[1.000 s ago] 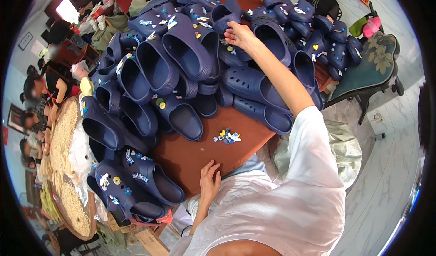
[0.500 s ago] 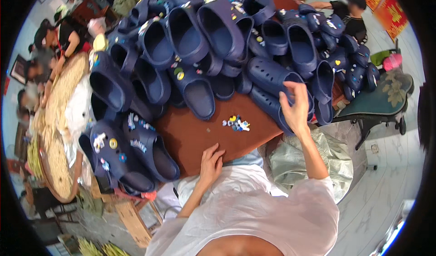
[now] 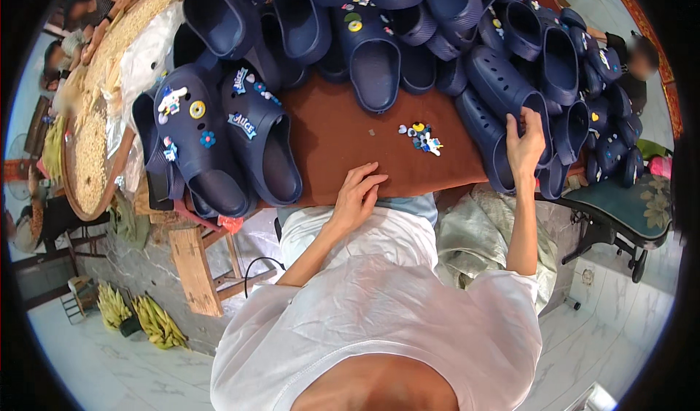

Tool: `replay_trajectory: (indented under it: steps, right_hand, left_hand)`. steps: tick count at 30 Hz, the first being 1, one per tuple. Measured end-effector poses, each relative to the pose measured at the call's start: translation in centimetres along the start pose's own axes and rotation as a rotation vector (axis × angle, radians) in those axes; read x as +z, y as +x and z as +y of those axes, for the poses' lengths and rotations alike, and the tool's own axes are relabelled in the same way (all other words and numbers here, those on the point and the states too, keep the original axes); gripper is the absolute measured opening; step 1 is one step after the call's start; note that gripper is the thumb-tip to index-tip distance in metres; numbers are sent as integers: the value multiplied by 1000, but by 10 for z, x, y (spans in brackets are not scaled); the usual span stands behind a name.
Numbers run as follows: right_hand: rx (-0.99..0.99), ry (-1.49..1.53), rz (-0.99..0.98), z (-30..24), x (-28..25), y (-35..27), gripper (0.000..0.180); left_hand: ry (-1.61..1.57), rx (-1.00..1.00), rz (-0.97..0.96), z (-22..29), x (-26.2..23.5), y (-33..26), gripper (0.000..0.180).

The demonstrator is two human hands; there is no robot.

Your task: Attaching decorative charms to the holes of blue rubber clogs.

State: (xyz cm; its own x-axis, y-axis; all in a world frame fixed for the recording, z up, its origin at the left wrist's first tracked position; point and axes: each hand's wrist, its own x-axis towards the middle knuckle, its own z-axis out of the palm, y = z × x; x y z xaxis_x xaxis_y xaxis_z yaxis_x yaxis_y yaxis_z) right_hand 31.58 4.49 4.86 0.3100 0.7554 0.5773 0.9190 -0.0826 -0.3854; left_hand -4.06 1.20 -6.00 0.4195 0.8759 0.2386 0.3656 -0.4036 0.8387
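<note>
Your hands are apart, left hand (image 3: 356, 198) loose and seemingly empty, right hand (image 3: 526, 147) curled at a navy clog (image 3: 502, 78), its grip unclear, and a sharp tug could knock the neighbouring clog (image 3: 480, 128) left of it into the charms (image 3: 421, 138) between both hands

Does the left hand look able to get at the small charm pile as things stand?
Probably yes: the left hand is at the near edge of the brown tabletop, with nothing standing between it and the charm pile.
</note>
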Motion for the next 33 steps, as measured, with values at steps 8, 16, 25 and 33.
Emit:
replay_trajectory:
  steps: [8,16,25,33]
  right_hand:
    - [62,126,-51,-98,-46,-49,18]
    - [-35,560,-531,-171,13,-136,20]
    - [-106,579,-600,-206,81,-149,21]
    - [71,820,-578,-209,64,-139,25]
  left_hand:
    - [-86,-100,120,0,-16,-13,30]
    - [-246,-183,375,-15,-19,-24,29]
    - [-377,-300,441,-2,-36,-30,36]
    - [-406,-254,457,-8,-36,-27,35]
